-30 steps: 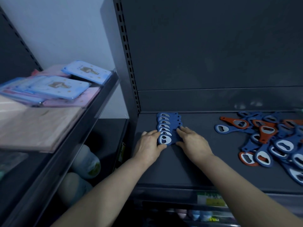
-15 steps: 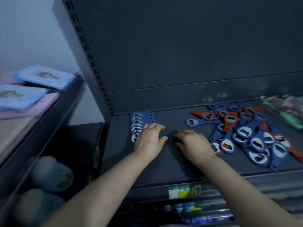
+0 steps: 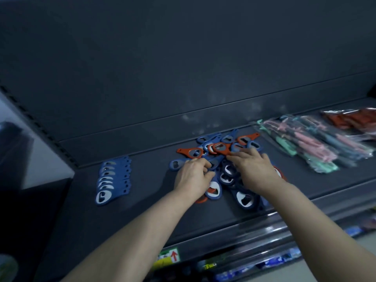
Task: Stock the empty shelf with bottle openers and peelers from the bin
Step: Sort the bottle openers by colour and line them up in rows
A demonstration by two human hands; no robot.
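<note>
dark grey shelf [image 3: 142, 204] under a plain dark back panel [image 3: 183, 68], slotted upright [image 3: 46, 135] at the back left corner. from my remote feed: a neat row of blue bottle openers [image 3: 113, 180] sits toward the left end of the shelf, overlapped like shingles, running from near the back edge toward the front, heads to the left. well apart from it, mid-shelf, is the loose pile of openers [image 3: 225, 176], blue and orange mixed, spanning from the back edge almost to the front edge. one orange opener [image 3: 193, 152] lies on the pile's back left side, handle pointing left. both hands are on the pile. left hand [image 3: 193, 180] is at the pile's left side, fingers curled down onto the blue openers with the thumb tucked in; motion blur, so i cannot tell whether it pinches one. right hand [image 3: 254, 169] lies palm down over the pile's right side, fingers spread and fairly straight, tips by the orange ones near the back edge, nothing pinched. bagged peelers [image 3: 309, 143] in pink, teal and blue lie just beside the pile toward the right end, with red packs [image 3: 354, 119] past them at the back right corner, too blurred to identify. yellow-green price label [image 3: 168, 256] sits on the front rail below the shelf.
</note>
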